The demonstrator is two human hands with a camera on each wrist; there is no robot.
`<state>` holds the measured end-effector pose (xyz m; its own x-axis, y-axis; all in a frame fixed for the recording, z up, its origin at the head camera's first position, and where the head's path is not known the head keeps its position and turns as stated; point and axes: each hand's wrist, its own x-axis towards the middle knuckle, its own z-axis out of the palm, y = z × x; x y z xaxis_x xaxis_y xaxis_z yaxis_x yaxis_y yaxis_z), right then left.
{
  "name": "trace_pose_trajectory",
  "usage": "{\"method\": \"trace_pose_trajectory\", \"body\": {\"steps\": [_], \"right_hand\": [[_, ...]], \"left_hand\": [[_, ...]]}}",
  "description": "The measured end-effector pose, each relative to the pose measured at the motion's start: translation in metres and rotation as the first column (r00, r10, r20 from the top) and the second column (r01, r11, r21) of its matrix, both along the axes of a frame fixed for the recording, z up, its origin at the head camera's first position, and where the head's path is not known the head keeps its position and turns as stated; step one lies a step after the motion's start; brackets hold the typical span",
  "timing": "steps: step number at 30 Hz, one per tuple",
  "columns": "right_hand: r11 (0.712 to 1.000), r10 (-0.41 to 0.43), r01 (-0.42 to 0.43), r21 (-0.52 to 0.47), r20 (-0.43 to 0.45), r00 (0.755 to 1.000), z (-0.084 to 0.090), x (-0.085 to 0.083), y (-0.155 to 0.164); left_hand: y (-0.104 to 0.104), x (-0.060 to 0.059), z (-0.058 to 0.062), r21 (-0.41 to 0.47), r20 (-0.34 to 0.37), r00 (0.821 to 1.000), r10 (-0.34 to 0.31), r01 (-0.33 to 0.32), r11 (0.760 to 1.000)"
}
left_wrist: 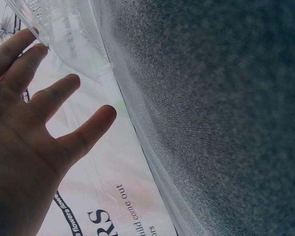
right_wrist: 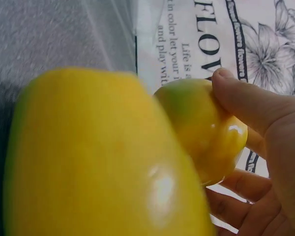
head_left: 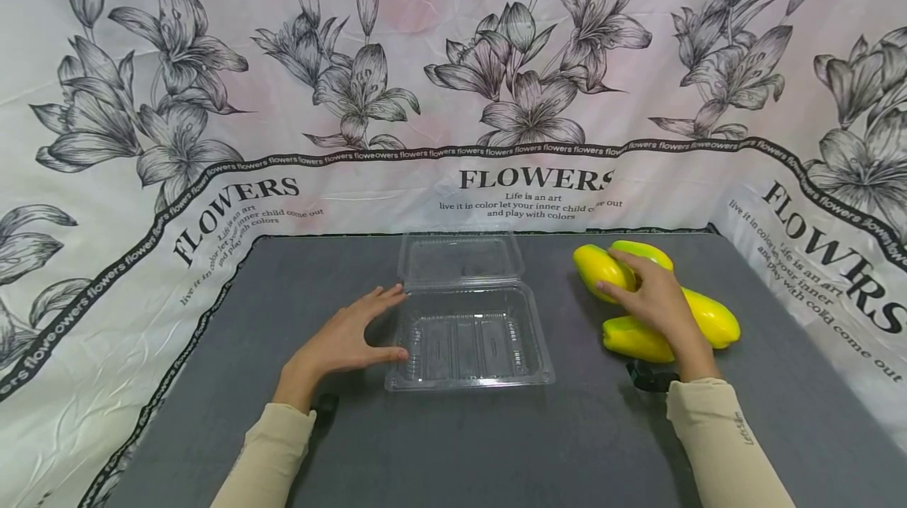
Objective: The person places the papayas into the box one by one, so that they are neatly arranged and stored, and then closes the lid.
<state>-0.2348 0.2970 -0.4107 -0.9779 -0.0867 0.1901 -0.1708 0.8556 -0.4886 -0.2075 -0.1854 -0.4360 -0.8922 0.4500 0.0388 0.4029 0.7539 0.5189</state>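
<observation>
A clear plastic clamshell box (head_left: 468,374) sits in the middle of the grey table, its lid (head_left: 460,260) folded back behind it. My left hand (head_left: 347,339) is spread at the box's left side, thumb and fingertips at the rim; in the left wrist view, the fingers (left_wrist: 96,130) are straight and apart. My right hand (head_left: 655,295) grips a glossy yellow, mango-shaped fruit (head_left: 595,268) between thumb and fingers. The right wrist view shows a green patch on this held fruit (right_wrist: 196,132). Another yellow fruit (right_wrist: 98,157) looms large in front of it.
More yellow fruits lie around the right hand: one behind (head_left: 645,252), a long one to the right (head_left: 712,319) and one in front (head_left: 634,339). A white flower-printed cloth (head_left: 397,193) rises along the table's back and sides. Dark wrist cameras (head_left: 648,376) sit below both wrists.
</observation>
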Motion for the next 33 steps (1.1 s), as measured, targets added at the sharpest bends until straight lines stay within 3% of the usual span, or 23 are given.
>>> {"method": "trace_pose_trajectory", "body": {"steps": [6, 16, 26, 33], "right_hand": [[0.999, 0.035, -0.037, -0.038, -0.042, 0.998, 0.003, 0.0, -0.009], [0.987, 0.077, -0.082, -0.135, -0.041, 0.996, 0.007, 0.0, -0.03], [0.954, 0.16, -0.18, -0.24, -0.102, 0.982, 0.005, 0.0, -0.051], [0.936, 0.218, -0.231, -0.267, -0.077, 0.973, 0.006, 0.0, -0.069]], "left_hand": [[0.0, -0.002, -0.002, -0.003, -0.01, 1.0, 0.003, -0.003, 1.0], [-0.001, 0.0, -0.001, 0.013, -0.001, 1.0, 0.007, -0.007, 1.0], [-0.001, 0.0, -0.002, 0.01, 0.009, 1.0, 0.027, -0.028, 1.0], [-0.001, 0.0, -0.002, 0.013, 0.006, 1.0, 0.025, -0.025, 1.0]]}}
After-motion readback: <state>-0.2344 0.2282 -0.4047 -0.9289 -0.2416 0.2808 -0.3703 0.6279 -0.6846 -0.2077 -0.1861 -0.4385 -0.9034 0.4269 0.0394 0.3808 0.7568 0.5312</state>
